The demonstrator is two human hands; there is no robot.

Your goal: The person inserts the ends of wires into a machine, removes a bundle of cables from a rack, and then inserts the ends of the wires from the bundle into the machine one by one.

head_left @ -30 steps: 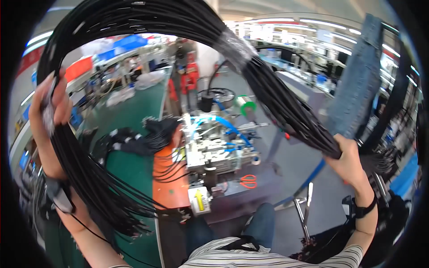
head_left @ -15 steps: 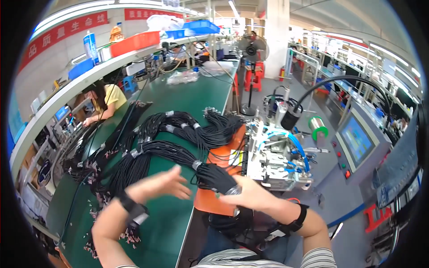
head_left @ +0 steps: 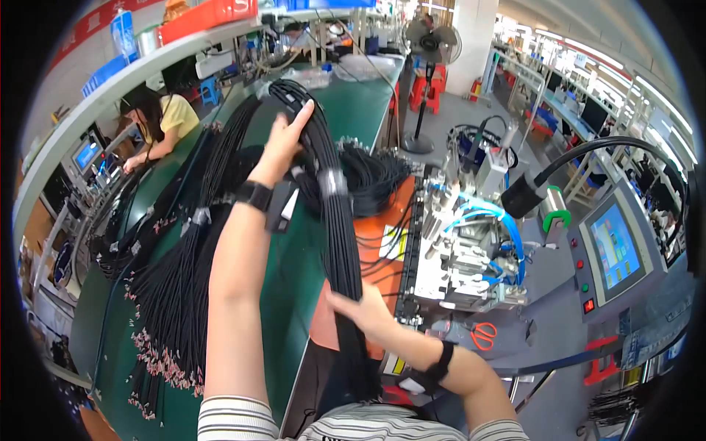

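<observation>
A thick bundle of black cables (head_left: pixel 340 242) stretches lengthwise in front of me, wrapped with a clear band near its middle. My left hand (head_left: pixel 288 140) is closed around its far part, where the cables bend over. Lower down, my right hand (head_left: pixel 362 309) wraps the same bundle close to my body. The near end hangs down toward my lap. To the left, another cable bundle (head_left: pixel 184 272) lies fanned out on the green table (head_left: pixel 279 294), its pinkish tips spread toward me. Coiled black cables (head_left: pixel 371 180) rest beyond the held bundle, partly over an orange mat (head_left: pixel 401 213).
At right stands a metal fixture machine (head_left: pixel 463 250) with blue tubes, beside a touch screen panel (head_left: pixel 614 242). Red-handled scissors (head_left: pixel 483 336) lie below it. A black gooseneck (head_left: pixel 596 143) arches above. A shelf rail (head_left: pixel 140 70) runs at left, past a co-worker in yellow (head_left: pixel 176 117).
Both hands have taken hold of the cable bundle. My left hand has moved far forward, and the bundle has swung from lying across the table to stretching toward my body.
</observation>
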